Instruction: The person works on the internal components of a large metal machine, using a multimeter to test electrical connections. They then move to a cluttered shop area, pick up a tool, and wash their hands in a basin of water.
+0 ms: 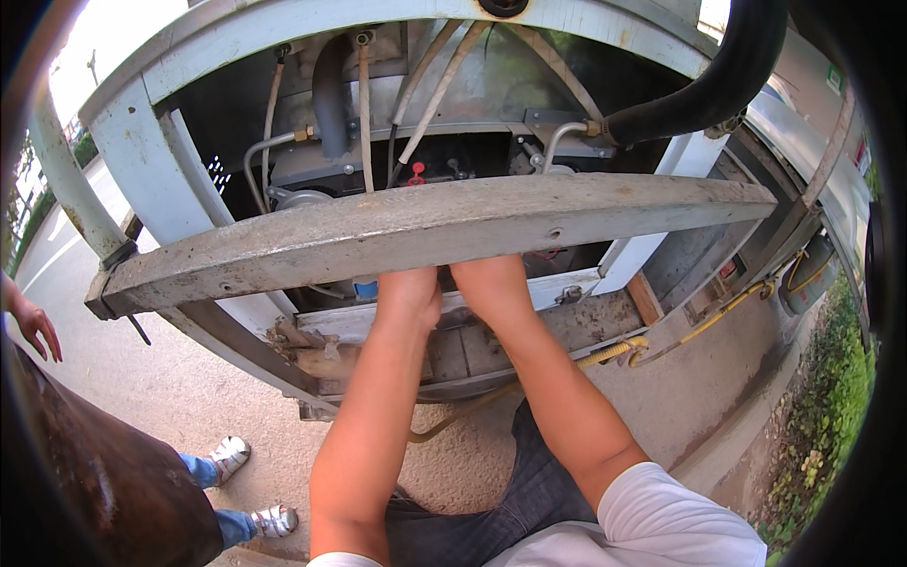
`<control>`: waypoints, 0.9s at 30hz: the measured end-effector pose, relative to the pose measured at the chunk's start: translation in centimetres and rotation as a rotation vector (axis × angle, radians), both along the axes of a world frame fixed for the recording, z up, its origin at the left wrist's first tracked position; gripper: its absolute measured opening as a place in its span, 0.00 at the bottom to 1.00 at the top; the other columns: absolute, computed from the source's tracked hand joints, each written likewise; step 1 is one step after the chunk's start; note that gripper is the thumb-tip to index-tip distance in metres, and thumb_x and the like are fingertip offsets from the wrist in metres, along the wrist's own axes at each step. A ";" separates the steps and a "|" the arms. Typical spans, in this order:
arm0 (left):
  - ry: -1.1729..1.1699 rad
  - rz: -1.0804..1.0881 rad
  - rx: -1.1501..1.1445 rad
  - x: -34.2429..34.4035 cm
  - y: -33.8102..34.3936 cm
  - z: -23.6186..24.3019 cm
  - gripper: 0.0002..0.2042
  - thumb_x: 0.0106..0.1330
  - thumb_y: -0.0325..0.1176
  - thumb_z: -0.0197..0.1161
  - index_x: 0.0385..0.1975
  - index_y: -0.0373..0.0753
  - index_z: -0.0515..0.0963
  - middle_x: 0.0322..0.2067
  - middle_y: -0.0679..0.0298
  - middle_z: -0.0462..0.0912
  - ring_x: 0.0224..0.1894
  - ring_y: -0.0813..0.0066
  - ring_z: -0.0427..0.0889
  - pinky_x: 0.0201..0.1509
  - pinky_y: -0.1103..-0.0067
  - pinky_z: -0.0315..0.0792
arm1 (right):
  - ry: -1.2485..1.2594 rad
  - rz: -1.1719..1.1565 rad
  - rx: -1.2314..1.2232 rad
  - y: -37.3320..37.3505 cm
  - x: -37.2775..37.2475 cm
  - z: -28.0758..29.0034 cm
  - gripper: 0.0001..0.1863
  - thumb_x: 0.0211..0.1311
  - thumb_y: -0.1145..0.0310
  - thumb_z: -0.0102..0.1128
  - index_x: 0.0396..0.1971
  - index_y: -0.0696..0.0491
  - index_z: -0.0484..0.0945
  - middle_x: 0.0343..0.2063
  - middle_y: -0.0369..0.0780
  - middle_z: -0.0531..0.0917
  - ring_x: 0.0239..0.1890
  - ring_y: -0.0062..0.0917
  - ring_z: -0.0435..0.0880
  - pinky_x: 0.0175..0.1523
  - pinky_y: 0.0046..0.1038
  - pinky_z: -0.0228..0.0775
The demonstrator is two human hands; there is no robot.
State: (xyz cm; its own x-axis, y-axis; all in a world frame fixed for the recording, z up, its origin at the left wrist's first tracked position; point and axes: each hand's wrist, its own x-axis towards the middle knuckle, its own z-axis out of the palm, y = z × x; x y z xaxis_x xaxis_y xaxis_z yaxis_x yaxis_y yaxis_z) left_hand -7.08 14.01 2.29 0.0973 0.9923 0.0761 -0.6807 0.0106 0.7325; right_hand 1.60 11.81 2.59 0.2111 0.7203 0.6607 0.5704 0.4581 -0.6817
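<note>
Both my arms stretch forward under a long weathered grey beam (425,227) and into the open lower bay of a pale metal cabinet (142,161). The beam hides the fingers of my left hand (408,288) and my right hand (487,274); only wrists and backs of the hands show, close together. What they touch or hold is out of sight. A small blue part (366,289) sits just left of my left hand. Behind the beam, a red knob (417,171) stands among dark fittings, with bent metal pipes (269,146) and pale hoses (439,99) above.
A thick black hose (704,104) curves down at the upper right. Below the bay is a dirty ledge (586,326). A yellow hose (699,329) runs right toward a grey gas cylinder (812,276). Another person in a brown apron (94,463) stands at the left.
</note>
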 end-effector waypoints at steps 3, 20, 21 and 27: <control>-0.047 -0.011 -0.035 0.0 0.0 0.0 0.10 0.58 0.30 0.57 0.40 0.39 0.71 0.37 0.63 0.76 0.38 0.73 0.75 0.40 0.78 0.70 | -0.179 -0.088 0.074 -0.8 0.0 0.3 0.10 0.53 0.70 0.50 0.28 0.62 0.75 0.27 0.51 0.78 0.31 0.48 0.76 0.38 0.36 0.68; 0.065 -0.038 0.070 0.1 -2.0 1.1 0.09 0.57 0.24 0.56 0.38 0.36 0.71 0.32 0.61 0.77 0.33 0.72 0.78 0.39 0.76 0.72 | 0.484 0.567 -0.148 -5.1 3.2 -0.3 0.10 0.59 0.79 0.49 0.40 0.62 0.72 0.38 0.41 0.77 0.37 0.19 0.77 0.46 0.23 0.70; 0.064 -0.042 0.073 0.1 -2.1 1.2 0.09 0.58 0.25 0.55 0.38 0.36 0.71 0.33 0.61 0.77 0.35 0.72 0.77 0.40 0.76 0.72 | 0.504 0.562 -0.141 -4.9 3.3 -0.5 0.09 0.59 0.79 0.50 0.40 0.62 0.72 0.37 0.41 0.78 0.37 0.19 0.78 0.45 0.23 0.70; -0.024 -0.010 -0.022 0.0 -2.2 1.2 0.09 0.60 0.28 0.54 0.40 0.35 0.71 0.37 0.61 0.77 0.40 0.70 0.76 0.45 0.73 0.70 | 0.663 0.493 -0.122 -4.1 3.2 -0.9 0.07 0.60 0.74 0.52 0.36 0.61 0.74 0.29 0.39 0.80 0.31 0.18 0.79 0.39 0.21 0.72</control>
